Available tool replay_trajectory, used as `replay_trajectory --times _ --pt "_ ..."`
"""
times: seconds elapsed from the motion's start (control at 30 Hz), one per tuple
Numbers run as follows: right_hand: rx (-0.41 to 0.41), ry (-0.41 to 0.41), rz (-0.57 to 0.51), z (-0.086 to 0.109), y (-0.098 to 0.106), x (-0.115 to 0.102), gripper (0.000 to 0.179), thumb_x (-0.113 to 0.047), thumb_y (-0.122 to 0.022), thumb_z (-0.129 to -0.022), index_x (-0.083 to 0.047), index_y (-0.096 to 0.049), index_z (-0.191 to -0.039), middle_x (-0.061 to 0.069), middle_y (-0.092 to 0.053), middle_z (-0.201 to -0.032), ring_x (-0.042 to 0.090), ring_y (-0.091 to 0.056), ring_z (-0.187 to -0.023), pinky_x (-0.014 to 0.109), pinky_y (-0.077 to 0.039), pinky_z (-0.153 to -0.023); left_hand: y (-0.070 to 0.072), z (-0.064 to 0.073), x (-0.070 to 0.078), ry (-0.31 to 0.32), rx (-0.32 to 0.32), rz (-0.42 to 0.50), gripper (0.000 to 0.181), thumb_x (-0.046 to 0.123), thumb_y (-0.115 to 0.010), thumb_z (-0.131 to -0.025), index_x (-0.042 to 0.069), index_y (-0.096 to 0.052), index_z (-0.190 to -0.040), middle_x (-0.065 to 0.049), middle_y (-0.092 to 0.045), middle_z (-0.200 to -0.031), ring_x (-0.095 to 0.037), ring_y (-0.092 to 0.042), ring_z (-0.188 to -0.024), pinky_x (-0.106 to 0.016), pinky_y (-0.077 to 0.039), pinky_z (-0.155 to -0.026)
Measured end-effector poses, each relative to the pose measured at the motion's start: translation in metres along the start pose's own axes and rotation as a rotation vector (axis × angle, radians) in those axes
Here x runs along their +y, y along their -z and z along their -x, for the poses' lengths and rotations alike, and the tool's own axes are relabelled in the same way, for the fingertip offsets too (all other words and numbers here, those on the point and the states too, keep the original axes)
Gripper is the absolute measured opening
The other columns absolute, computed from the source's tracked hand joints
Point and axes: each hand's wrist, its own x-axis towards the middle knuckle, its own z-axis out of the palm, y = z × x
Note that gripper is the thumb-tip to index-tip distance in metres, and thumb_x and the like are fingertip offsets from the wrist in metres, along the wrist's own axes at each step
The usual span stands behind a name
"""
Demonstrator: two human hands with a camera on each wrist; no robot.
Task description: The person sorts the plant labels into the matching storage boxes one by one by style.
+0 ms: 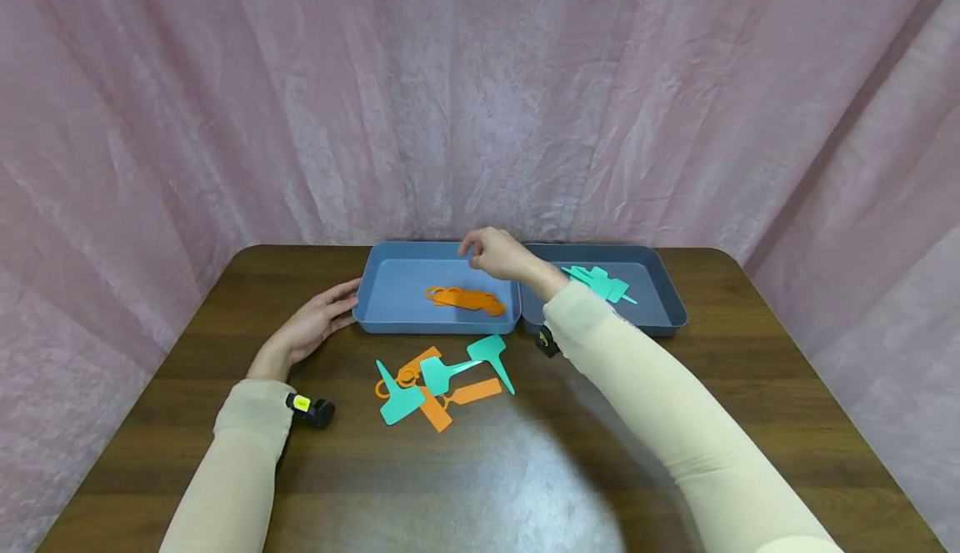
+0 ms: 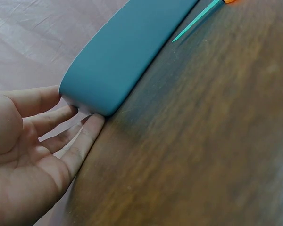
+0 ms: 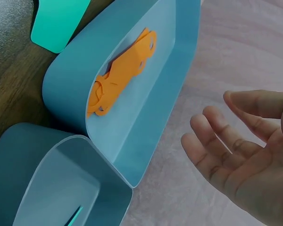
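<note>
My left hand (image 1: 318, 319) touches the left end of the light blue tray (image 1: 405, 327) with fairly straight fingertips, seen against its outer wall in the left wrist view. Above the right part of that tray is my right hand (image 1: 498, 253), its fingers loosely bent and holding nothing in the right wrist view. Orange tags (image 1: 468, 299) with ring ends lie in a pile inside the blue tray. A darker grey-blue tray (image 1: 660, 307) stands against its right side and holds turquoise T-shaped plant labels (image 1: 600, 282); my right forearm hides part of it.
In front of the blue tray, several turquoise labels (image 1: 402, 404) and orange tags (image 1: 477, 391) lie mixed on the wooden table (image 1: 420, 495), some overlapping. A pink curtain (image 1: 450, 103) hangs behind the trays at the table's back edge.
</note>
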Motion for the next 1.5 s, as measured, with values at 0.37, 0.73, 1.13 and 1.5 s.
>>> replay_trajectory --times 0.37,0.73,1.13,1.5 --pt "-0.049 0.097 -0.004 0.024 0.003 -0.005 0.021 -0.006 -0.057 -0.106 -0.009 -0.074 -0.118 0.012 -0.066 -0.107 0.021 -0.053 -0.071 0.030 -0.045 -0.067 0.002 -0.001 -0.001 0.004 0.005 0.002 0.062 0.027 -0.041 -0.116 0.010 -0.015 -0.168 -0.019 -0.022 -0.170 -0.037 -0.029 -0.153 -0.035 -0.041 -0.119" --pt "-0.105 0.168 -0.028 0.046 -0.007 -0.003 0.018 -0.009 -0.060 -0.106 -0.010 -0.074 -0.118 0.007 -0.068 -0.102 0.021 -0.063 -0.081 0.029 -0.051 -0.069 0.002 -0.002 -0.001 0.006 0.008 0.005 0.062 0.027 -0.041 -0.115 0.010 -0.014 -0.169 -0.019 -0.021 -0.170 -0.037 -0.027 -0.154 -0.035 -0.041 -0.120" --pt "-0.227 0.240 -0.126 0.073 -0.040 0.009 0.016 -0.008 -0.060 -0.106 -0.009 -0.074 -0.114 0.008 -0.072 -0.110 0.029 -0.063 -0.090 0.027 -0.051 -0.072 0.005 0.002 -0.001 0.003 0.003 0.012 0.062 0.027 -0.041 -0.116 0.010 -0.014 -0.168 -0.019 -0.020 -0.171 -0.038 -0.027 -0.153 -0.027 -0.044 -0.115" --pt "-0.262 0.260 -0.160 0.083 -0.062 0.018 0.019 -0.007 -0.058 -0.106 -0.002 -0.072 -0.118 0.011 -0.071 -0.118 0.021 -0.062 -0.098 0.030 -0.054 -0.082 0.005 0.004 -0.001 0.000 0.001 0.010 0.061 0.027 -0.040 -0.116 0.009 -0.014 -0.168 -0.019 -0.020 -0.170 -0.038 -0.026 -0.154 -0.028 -0.043 -0.116"
